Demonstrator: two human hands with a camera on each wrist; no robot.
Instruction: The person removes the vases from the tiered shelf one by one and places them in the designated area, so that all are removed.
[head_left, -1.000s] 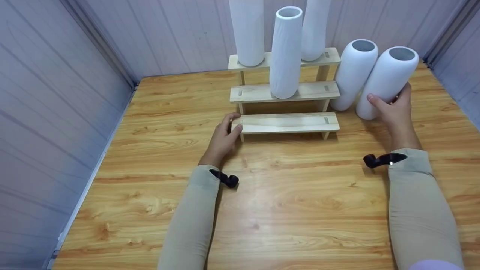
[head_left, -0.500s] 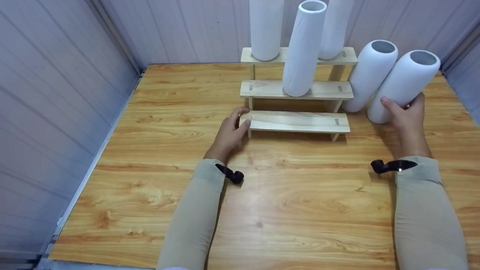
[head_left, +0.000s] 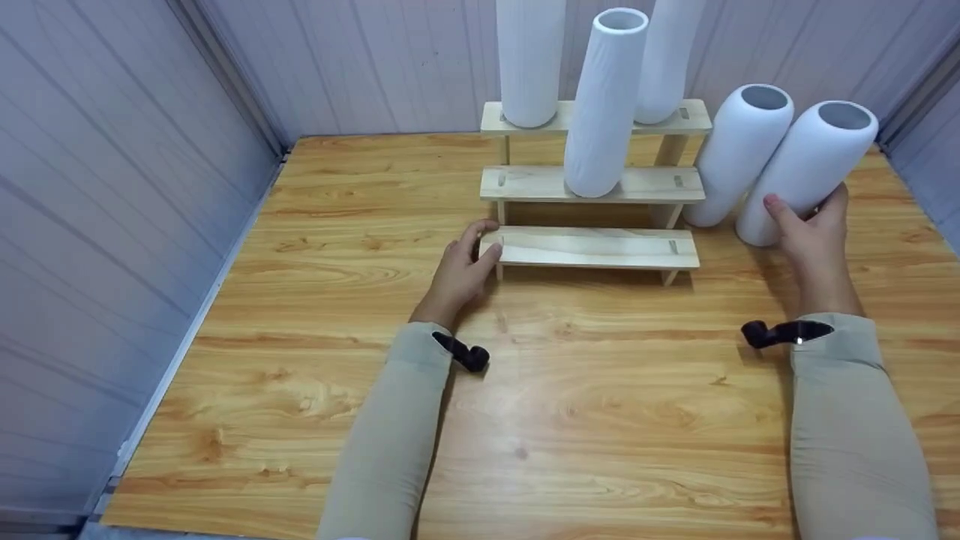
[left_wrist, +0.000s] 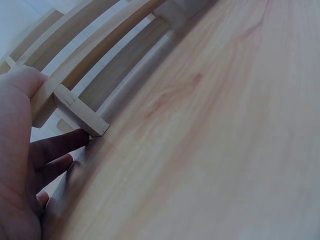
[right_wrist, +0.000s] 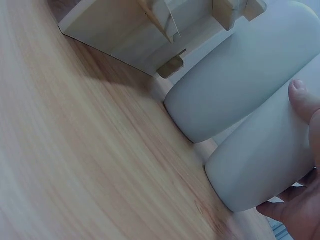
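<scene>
My left hand (head_left: 459, 271) grips the left end of the lowest step of a three-step wooden display stand (head_left: 592, 249). In the left wrist view its thumb lies over the board (left_wrist: 75, 62) and its other fingers reach below, by the short leg (left_wrist: 80, 110). On the right, my right hand (head_left: 814, 236) holds a smooth white vase (head_left: 814, 165) low on its body, thumb on the near side. The vase's base is down at the tabletop in the right wrist view. Close beside it stands a second white vase (right_wrist: 245, 75), next to the stand's right end.
A textured white vase (head_left: 604, 112) stands on the middle step. Two more, a left vase (head_left: 530, 67) and a right vase (head_left: 666, 67), stand on the top step, their tops out of view. Panelled walls (head_left: 360, 67) border the wooden table (head_left: 337, 225) behind and at the sides.
The head view has shifted, so the stand and vases appear a little further right. Both hands keep their holds, and the vases stay in their places.
</scene>
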